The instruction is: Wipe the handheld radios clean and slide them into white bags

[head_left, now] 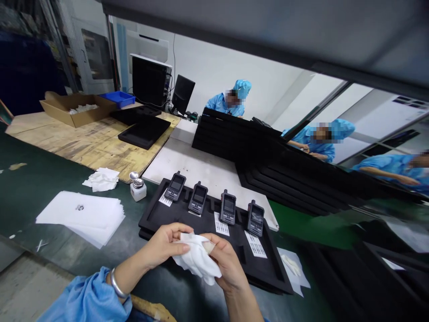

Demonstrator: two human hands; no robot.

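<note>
A crumpled white cloth point(197, 259) is held between both hands over the front edge of a black foam tray point(204, 226). My left hand point(164, 246) pinches its left side, thumb on top. On the right, my right hand point(226, 257) has its fingers closed around the other side; whether something is wrapped inside is hidden. Several handheld radios stand in a row in the tray, among them a left one point(175, 186) and a right one point(256, 218). Printed label sheets point(256, 244) lie beside them.
A pump bottle point(138, 188) with its lid raised, white cloths point(102, 179) and a stack of white bags point(82, 212) are to the left. Black trays point(268, 165) are piled behind. A cardboard box point(63, 107) sits far left. Several co-workers in blue work beyond.
</note>
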